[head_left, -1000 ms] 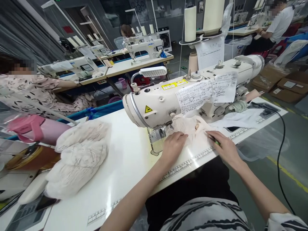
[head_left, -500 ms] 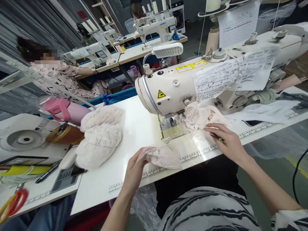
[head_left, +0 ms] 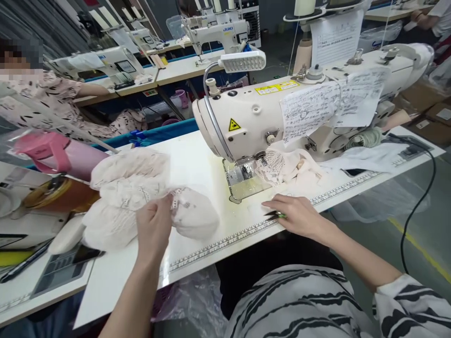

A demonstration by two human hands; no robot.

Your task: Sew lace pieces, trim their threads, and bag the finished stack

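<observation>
My left hand [head_left: 155,225] is closed on a pale lace fabric piece [head_left: 195,213], which spreads to its right over the white tabletop. Just beyond that hand lies a heap of similar pale fabric [head_left: 128,188]. On the table's front part rests my right hand [head_left: 296,213], its fingers around small thread snips [head_left: 276,215] with dark blades and a bit of green. Behind it, another lace piece [head_left: 278,166] lies beside the needle area of the sewing machine [head_left: 243,117].
A measuring tape strip [head_left: 225,244] runs along the table's front edge. At left stand a pink bottle [head_left: 73,155] and part of another machine [head_left: 14,197]. White fabric [head_left: 369,157] lies at right. A person in a patterned shirt [head_left: 59,94] sits at the far left.
My left hand has moved left with its lace piece, up to the fabric heap. My right hand has come away from the lace by the machine, moving left and nearer with the snips.
</observation>
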